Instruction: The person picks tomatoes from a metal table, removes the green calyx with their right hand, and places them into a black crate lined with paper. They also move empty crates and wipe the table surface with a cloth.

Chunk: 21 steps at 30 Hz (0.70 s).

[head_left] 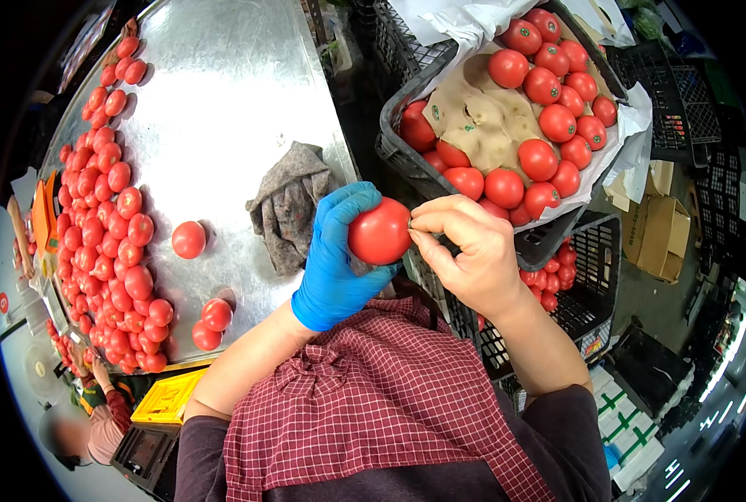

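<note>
My left hand [338, 263], in a blue glove, holds a large red tomato [380, 231] in front of my checked apron. My bare right hand [473, 251] pinches a small dark piece at the tomato's right side; it may be a sticker, but the fingertips mostly cover it. Just left of the glove, a crumpled grey cloth [291, 207] lies on the metal table [222, 94]. Beyond my right hand stands a black plastic crate [404, 150] lined with paper. Inside it are several tomatoes [542, 86], many bearing small green stickers, and a brown moulded paper sheet [486, 119].
Many tomatoes [106, 238] are heaped along the table's left side. A single tomato [189, 240] and a pair [216, 315] sit apart from them. Below the lined crate is another black crate [592, 295] with tomatoes. At lower left, a person [103, 427] reaches toward tomatoes beside a yellow crate [169, 396].
</note>
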Tool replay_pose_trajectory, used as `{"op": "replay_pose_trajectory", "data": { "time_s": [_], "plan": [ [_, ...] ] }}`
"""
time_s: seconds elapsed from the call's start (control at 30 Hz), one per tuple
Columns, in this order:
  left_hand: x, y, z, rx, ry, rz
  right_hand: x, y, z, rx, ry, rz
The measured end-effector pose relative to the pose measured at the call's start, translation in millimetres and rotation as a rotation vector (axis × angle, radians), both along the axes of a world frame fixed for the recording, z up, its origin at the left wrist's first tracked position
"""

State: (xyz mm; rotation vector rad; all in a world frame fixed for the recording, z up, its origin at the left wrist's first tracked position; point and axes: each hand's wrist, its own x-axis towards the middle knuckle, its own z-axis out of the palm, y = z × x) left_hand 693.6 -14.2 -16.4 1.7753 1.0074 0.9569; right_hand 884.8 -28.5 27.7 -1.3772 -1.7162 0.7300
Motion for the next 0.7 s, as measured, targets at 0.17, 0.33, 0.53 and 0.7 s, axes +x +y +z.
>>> {"op": "replay_pose_trajectory", "data": {
  "time_s": [0.17, 0.33, 0.53, 0.7],
  "plan": [
    [0.1, -0.9, 0.2, 0.069, 0.037, 0.018, -5.6, -0.3, 1.2, 0.102, -0.169, -0.002],
    [-1.3, -1.3, -0.4, 0.026, 0.007, 0.009, 0.9, 4.2, -5.3, 0.016, 0.050, 0.021],
    [-1.2, -2.7, -3.0, -0.063, -0.046, 0.014, 3.6, 3.7, -3.1, -0.219, 0.312, -0.012],
    [-1.6, -2.1, -4.7, -0.042, -0.032, 0.016, 4.5, 3.0, -5.5, -0.062, 0.139, 0.028]
  ]
}}
